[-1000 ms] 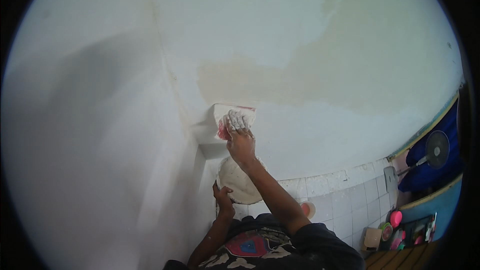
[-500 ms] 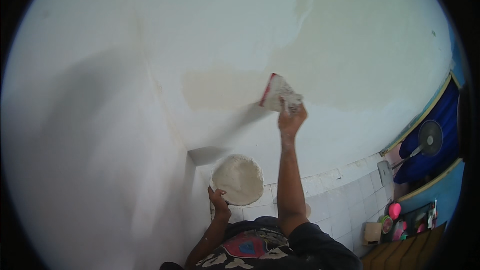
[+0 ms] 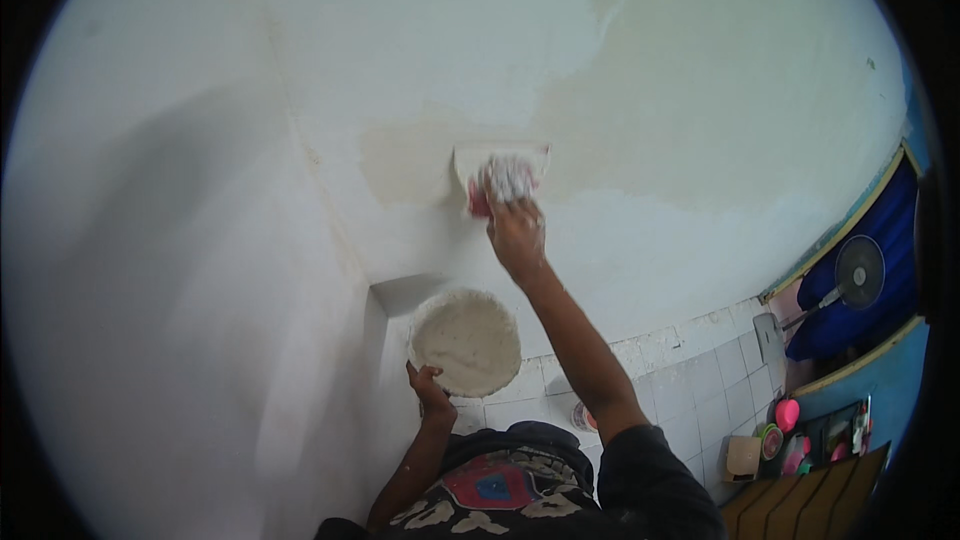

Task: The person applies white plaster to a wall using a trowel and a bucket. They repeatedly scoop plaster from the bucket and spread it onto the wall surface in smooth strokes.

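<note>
My right hand point(image 3: 515, 230) grips a flat red spreader point(image 3: 477, 198) caked with white paste, lying flat against the wall point(image 3: 700, 90) at a beige damp-looking patch, its fingertips blurred. Below it, my left hand point(image 3: 430, 385) holds a round container point(image 3: 463, 338) of creamy putty by its left rim, thumb over the edge. The wall around the beige patch is white and pale green, with a faint line at the corner toward the left.
A tiled strip point(image 3: 690, 390) runs along the lower wall, with a small container point(image 3: 584, 418) behind my arm. At right are a grey fan point(image 3: 858, 275), blue cloth point(image 3: 815, 340), pink items point(image 3: 787, 412), a cardboard box point(image 3: 742, 458) and a brown slatted surface point(image 3: 810, 500).
My right hand and spreader went up and right, tilted, then came back left and now lie flat on the beige patch, higher than a second ago. The putty container has risen slightly.
</note>
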